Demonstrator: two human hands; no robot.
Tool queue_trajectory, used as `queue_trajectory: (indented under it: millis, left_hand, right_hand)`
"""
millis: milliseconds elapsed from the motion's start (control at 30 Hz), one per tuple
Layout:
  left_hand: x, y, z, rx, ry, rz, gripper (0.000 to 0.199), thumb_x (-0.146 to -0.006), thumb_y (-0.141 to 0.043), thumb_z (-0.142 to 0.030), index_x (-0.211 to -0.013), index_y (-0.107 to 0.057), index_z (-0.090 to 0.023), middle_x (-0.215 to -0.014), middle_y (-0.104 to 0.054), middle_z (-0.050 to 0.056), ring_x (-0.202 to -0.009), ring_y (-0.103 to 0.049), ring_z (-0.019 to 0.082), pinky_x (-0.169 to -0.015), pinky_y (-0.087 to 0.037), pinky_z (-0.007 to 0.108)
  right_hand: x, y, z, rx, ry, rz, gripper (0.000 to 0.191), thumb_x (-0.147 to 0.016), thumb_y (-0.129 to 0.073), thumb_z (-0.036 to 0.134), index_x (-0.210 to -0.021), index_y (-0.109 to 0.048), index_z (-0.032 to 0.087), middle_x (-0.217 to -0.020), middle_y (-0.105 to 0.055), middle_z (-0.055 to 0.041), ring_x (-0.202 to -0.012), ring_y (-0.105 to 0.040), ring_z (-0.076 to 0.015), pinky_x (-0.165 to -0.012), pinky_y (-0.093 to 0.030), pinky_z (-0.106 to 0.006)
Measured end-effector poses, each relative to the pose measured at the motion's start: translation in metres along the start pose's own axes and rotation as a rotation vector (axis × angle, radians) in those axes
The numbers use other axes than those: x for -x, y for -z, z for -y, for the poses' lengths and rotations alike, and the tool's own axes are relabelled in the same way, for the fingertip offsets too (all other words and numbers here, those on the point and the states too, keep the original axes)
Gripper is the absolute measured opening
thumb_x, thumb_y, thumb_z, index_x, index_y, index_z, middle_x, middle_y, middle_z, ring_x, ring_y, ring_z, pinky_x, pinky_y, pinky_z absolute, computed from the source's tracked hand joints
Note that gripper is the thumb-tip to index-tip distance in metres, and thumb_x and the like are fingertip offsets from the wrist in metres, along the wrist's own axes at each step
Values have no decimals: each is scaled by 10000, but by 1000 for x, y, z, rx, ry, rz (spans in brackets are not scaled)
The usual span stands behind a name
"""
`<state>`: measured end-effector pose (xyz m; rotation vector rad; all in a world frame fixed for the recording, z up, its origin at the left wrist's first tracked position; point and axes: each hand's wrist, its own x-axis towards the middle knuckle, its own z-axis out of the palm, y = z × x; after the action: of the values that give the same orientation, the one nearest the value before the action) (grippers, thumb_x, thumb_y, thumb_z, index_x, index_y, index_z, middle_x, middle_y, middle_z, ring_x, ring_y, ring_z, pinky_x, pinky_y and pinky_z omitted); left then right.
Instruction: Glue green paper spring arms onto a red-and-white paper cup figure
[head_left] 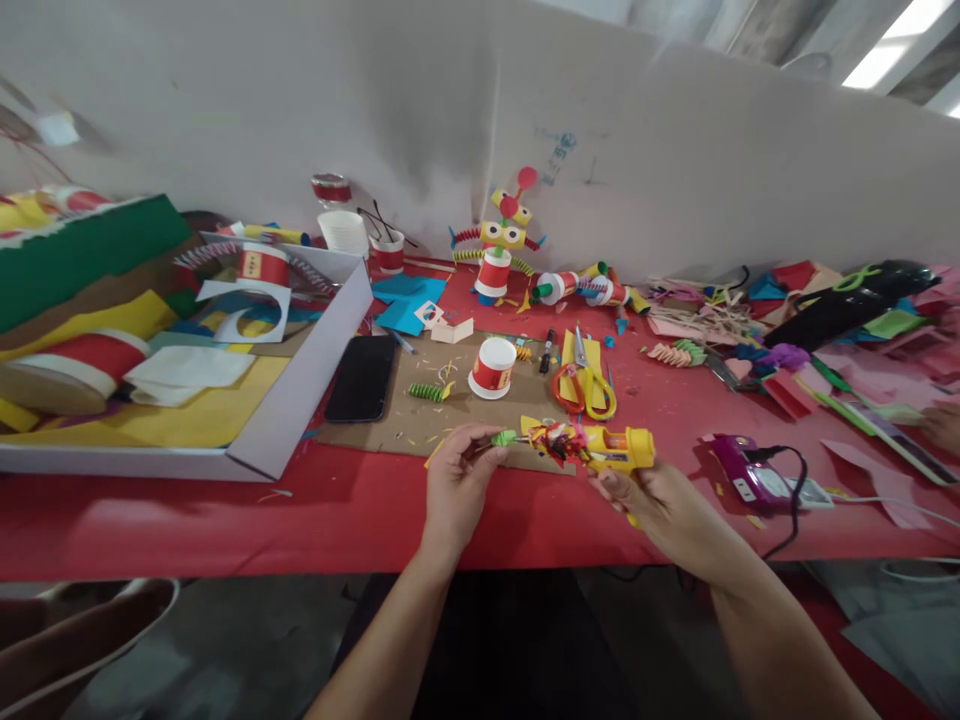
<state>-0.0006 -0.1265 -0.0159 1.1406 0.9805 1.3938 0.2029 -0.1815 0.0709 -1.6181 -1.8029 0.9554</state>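
Observation:
My right hand (649,500) is closed round the handle of a yellow glue gun (619,448), whose nozzle points left. Its front part is smeared with bits of coloured material. My left hand (465,480) pinches a small green folded paper strip (504,438), held at the nozzle tip. Just beyond them, a red and white paper cup (493,368) sits upside down on a cardboard sheet (360,434). Left of the cup lies another green folded paper strip (427,392). Scissors (583,385) with red and yellow handles rest on yellow paper to the right.
A black phone (361,378) lies beside a white box (300,400) of paper and cups. Cup figures (495,270) stand by the wall. A purple power adapter (750,470) with cables is at right, near paper scraps and a black bottle (840,305). Another person's hand (943,425) shows at far right.

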Motion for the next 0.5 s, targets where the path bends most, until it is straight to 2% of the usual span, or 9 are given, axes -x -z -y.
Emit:
queue_trajectory:
  millis: [133,233,300,400,500]
  left_hand:
    - [1,-2,2,53,27,-44,174,-743,-708,-225,-914,-697,-199,-920,-684,48,-870,-634,161,-795,-503,275]
    - [3,0,-2,120,51,-97,192,-728,-724,-227,-916,-696,-197,-917,-690,45,-867,-638,161,-778,-509,270]
    - [2,5,-11,157,33,-132,200,-728,-725,-221,-926,-697,-207,-935,-692,41,-884,-639,160,-783,-508,267]
    - [-8,15,-34,153,-93,-147,181,-726,-730,-197,-904,-706,-220,-1011,-674,35,-975,-616,160,-858,-482,267]
    - [-35,25,-62,114,-177,-106,182,-710,-746,-198,-888,-712,-209,-966,-680,34,-923,-611,147,-815,-479,249]
  right_hand:
    - [3,6,-2,106,-16,-4,448,-915,-391,550,-682,-533,195,-622,-542,-9,-576,-494,-141,-516,-387,-238]
    - [0,20,-14,246,-59,-112,444,-919,-352,559,-815,-581,194,-734,-623,-51,-679,-587,-198,-597,-446,-282]
    - [-7,31,-31,418,-132,-224,405,-921,-353,534,-915,-570,193,-789,-641,-74,-732,-616,-236,-639,-458,-317]
    - [-25,44,-67,754,-224,-366,324,-923,-381,415,-1013,-538,146,-906,-642,-153,-863,-627,-297,-723,-459,-370]
    - [-40,51,-102,1010,-301,-358,294,-910,-418,324,-1046,-541,94,-971,-629,-220,-940,-611,-330,-783,-448,-414]
